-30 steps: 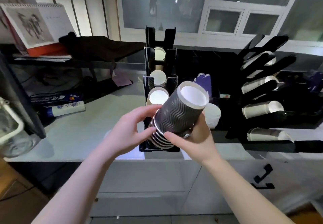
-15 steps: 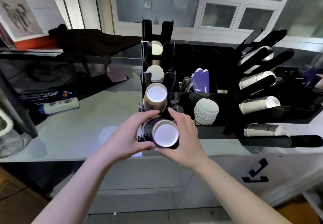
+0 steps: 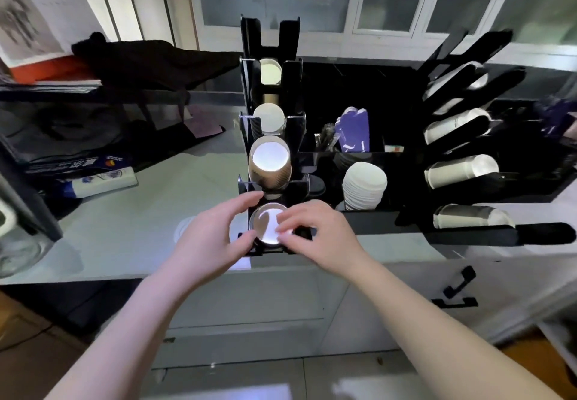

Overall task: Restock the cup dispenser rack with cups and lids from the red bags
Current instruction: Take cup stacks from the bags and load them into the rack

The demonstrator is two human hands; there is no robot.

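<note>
— Since a second ago the stack of dark cups [image 3: 269, 224] has gone from tilted up in both hands down into the lowest slot of the cup rack [image 3: 271, 137].
— How much of it shows?
— Only the white mouth; its sides are hidden by the rack and fingers.
— And the hands?
— Left hand [image 3: 208, 237] curls around the rim's left edge, thumb below. Right hand [image 3: 318, 233] has bent fingertips on the rim's right side, whether gripping or just pressing, I cannot tell.
</note>
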